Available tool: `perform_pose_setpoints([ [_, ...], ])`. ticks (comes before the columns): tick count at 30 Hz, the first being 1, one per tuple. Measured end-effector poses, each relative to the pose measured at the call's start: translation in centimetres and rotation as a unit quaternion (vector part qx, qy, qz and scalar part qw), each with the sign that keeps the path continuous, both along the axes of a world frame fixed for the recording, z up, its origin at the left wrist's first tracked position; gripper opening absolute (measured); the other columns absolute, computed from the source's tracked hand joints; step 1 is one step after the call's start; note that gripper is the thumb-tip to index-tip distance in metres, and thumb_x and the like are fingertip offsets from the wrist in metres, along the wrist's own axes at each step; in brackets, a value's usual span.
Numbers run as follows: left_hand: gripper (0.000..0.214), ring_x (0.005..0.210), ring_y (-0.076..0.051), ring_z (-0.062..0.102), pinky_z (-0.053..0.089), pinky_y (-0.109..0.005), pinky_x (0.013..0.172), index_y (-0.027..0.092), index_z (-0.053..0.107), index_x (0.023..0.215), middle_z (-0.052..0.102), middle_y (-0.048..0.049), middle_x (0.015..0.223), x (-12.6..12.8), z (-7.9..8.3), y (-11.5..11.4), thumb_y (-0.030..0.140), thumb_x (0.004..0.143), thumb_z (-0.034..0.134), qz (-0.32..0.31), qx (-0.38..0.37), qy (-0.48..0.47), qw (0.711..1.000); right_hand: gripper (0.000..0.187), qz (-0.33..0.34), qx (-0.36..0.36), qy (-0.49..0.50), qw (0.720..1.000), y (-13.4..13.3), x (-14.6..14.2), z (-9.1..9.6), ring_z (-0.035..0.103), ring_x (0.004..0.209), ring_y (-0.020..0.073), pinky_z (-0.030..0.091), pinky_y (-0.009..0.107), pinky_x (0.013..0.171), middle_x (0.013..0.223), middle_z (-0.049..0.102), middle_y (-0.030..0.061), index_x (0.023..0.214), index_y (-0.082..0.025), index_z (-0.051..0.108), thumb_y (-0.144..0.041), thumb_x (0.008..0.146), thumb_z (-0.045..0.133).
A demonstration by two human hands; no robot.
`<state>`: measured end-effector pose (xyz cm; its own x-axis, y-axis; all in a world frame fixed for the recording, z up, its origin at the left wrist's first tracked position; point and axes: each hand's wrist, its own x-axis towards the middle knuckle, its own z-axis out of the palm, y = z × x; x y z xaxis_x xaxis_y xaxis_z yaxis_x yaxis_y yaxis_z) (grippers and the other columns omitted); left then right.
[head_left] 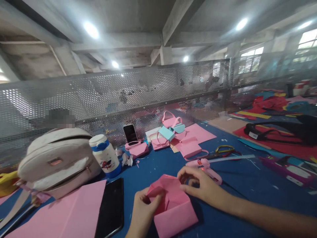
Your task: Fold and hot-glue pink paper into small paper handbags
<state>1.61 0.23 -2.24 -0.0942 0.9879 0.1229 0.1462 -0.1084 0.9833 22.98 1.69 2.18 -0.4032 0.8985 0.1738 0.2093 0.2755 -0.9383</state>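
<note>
A folded pink paper piece [170,205] lies on the blue table [247,188] in front of me. My left hand [143,211] pinches its left flap, thumb and fingers closed on the paper. My right hand [200,185] grips the upper right corner, fingers curled over the fold. Just beyond my right hand lies a pink glue gun [205,167].
A black phone [111,208] and a large pink sheet [69,211] lie at left, with a pale bag [56,158] and a white-and-blue bottle [105,155] behind. Finished pink paper bags [173,135], an upright phone [130,134] and scissors [224,150] sit farther back. Perforated metal fencing [148,89] borders the table.
</note>
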Motion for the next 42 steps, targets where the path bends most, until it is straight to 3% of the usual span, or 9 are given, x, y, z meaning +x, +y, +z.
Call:
perform_pose_setpoints([
  [4,0.035,0.049,-0.011,0.043,0.035,-0.021,0.050,0.011,0.068,0.056,0.053,0.0015,0.049,0.4,0.3,-0.6,0.043,0.062,0.079,-0.008,-0.020,-0.005,1.000,0.027,-0.002,-0.061,0.081,0.995,0.2,-0.4,-2.0,0.054,0.069,0.0139,0.043,0.024,0.064,0.075,0.056,-0.0017,0.080,-0.019,0.056,-0.042,0.078,0.069],
  [7,0.036,0.053,-0.014,0.050,0.040,-0.022,0.051,0.010,0.069,0.058,0.060,-0.0012,0.054,0.4,0.8,-0.7,0.045,0.064,0.080,-0.023,-0.010,0.002,1.000,0.036,0.011,-0.090,0.104,0.990,0.1,-0.4,-3.1,0.048,0.061,0.0116,0.040,0.023,0.059,0.067,0.049,-0.0047,0.076,-0.020,0.051,-0.049,0.077,0.073],
  [15,0.032,0.078,-0.026,0.069,0.055,-0.028,0.073,0.016,0.081,0.079,0.077,-0.0098,0.078,0.3,2.8,-0.8,0.046,0.071,0.074,-0.013,-0.011,0.015,1.000,0.041,0.034,-0.146,0.113,0.982,-0.5,-0.6,-4.2,0.046,0.054,0.0094,0.039,0.021,0.055,0.062,0.047,-0.0062,0.074,-0.020,0.046,-0.049,0.074,0.075],
  [22,0.022,0.077,-0.026,0.070,0.057,-0.029,0.071,0.018,0.081,0.077,0.078,-0.0089,0.080,0.6,4.0,-1.3,0.035,0.063,0.079,-0.029,0.007,0.045,0.999,0.034,0.028,-0.126,0.092,0.987,-0.8,-0.5,-3.9,0.045,0.056,0.0099,0.037,0.022,0.057,0.064,0.047,-0.0055,0.073,-0.020,0.047,-0.044,0.077,0.070],
  [31,0.013,0.066,-0.018,0.063,0.052,-0.022,0.065,0.019,0.077,0.065,0.071,-0.0042,0.068,1.0,4.9,-1.9,0.032,0.069,0.076,-0.044,0.023,0.042,0.998,0.023,0.025,-0.046,0.072,0.996,-1.2,-0.5,-3.5,0.047,0.063,0.0121,0.037,0.024,0.060,0.067,0.052,-0.0029,0.070,-0.020,0.050,-0.035,0.079,0.064],
  [42,0.021,0.063,-0.016,0.057,0.046,-0.023,0.063,0.018,0.069,0.064,0.064,-0.0022,0.065,1.0,5.0,-1.9,0.036,0.074,0.072,-0.041,0.025,0.049,0.998,0.022,0.034,-0.035,0.089,0.995,-1.8,-0.7,-3.6,0.047,0.062,0.0122,0.037,0.024,0.059,0.067,0.052,-0.0022,0.070,-0.018,0.053,-0.034,0.080,0.065],
])
